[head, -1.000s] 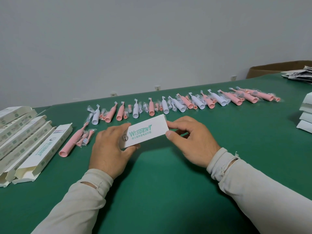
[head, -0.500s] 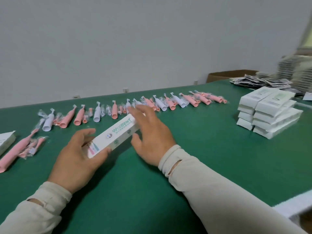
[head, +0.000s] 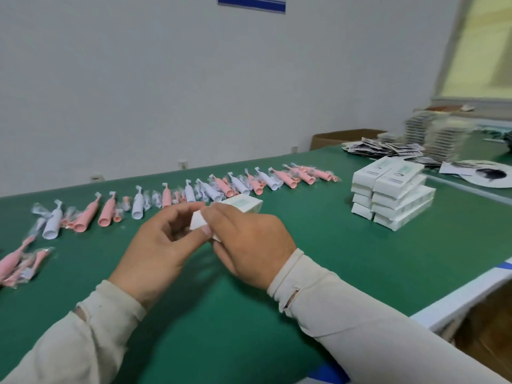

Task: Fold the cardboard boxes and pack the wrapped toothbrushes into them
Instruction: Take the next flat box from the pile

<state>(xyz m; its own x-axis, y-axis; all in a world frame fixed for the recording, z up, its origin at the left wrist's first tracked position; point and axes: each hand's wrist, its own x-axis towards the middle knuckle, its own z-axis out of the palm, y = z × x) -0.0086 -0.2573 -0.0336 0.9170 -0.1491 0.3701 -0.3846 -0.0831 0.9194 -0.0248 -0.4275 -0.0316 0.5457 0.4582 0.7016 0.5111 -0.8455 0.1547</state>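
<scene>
A single head-worn wide-angle camera looked forward and down, angled rightward, across the green table [head: 360,267] toward the white wall [head: 166,92]. It sat close above the person's forearms, the table's far edge running aslant through the view.

Cream long sleeves [head: 346,309], ribbed cuffs frayed with small holes; bare hands [head: 249,245].

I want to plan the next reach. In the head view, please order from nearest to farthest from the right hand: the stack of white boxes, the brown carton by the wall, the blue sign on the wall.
From the right hand:
1. Stack of white boxes, to its right on the table.
2. Brown carton, beyond the table's far edge.
3. Blue sign, high on the wall.
</scene>
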